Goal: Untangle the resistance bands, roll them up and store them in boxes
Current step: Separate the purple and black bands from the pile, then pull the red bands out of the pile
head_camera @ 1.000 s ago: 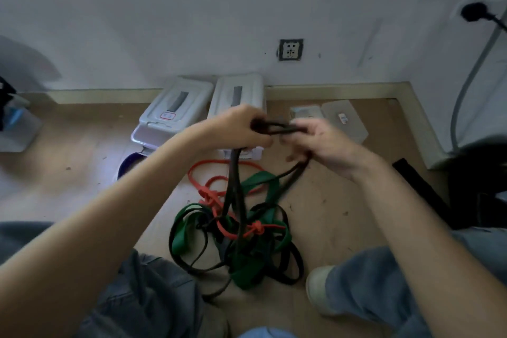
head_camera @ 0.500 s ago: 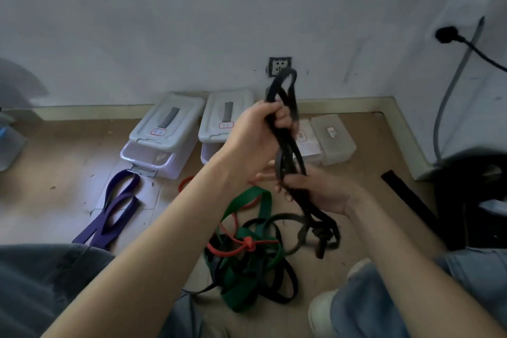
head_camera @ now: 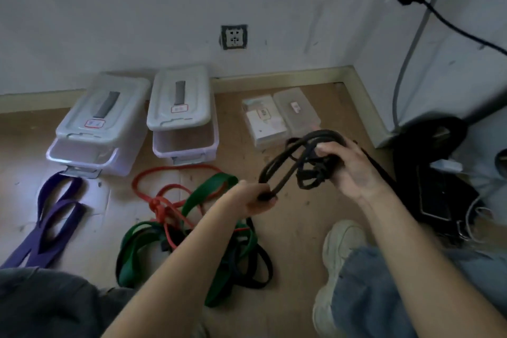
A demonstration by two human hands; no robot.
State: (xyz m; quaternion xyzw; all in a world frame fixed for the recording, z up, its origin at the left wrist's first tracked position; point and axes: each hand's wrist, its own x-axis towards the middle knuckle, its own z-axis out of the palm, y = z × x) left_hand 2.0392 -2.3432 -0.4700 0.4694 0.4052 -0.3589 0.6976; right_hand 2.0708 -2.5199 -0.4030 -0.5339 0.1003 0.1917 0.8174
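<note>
A black resistance band (head_camera: 301,162) hangs in loose loops between my hands, above the floor. My left hand (head_camera: 253,197) grips one end loop of it low down. My right hand (head_camera: 348,166) holds the bunched, knotted part higher and to the right. Under my left forearm a tangle lies on the floor: a green band (head_camera: 208,192), a red band (head_camera: 162,200) with a knot, and more black band (head_camera: 258,263). A purple band (head_camera: 52,217) lies flat at the left. Two white boxes (head_camera: 90,143) (head_camera: 183,129) stand by the wall, lids slid back.
Two small clear lidded boxes (head_camera: 282,115) sit right of the big ones. A black bag with cables (head_camera: 436,178) fills the right corner, under a wall plug and grey pipe. My shoe (head_camera: 337,252) and jeans-clad knees frame the floor space.
The black band, held upright with my left hand high, now lies lower and sideways: my left hand dropped to its end loop and my right hand moved up and right with the bunch.
</note>
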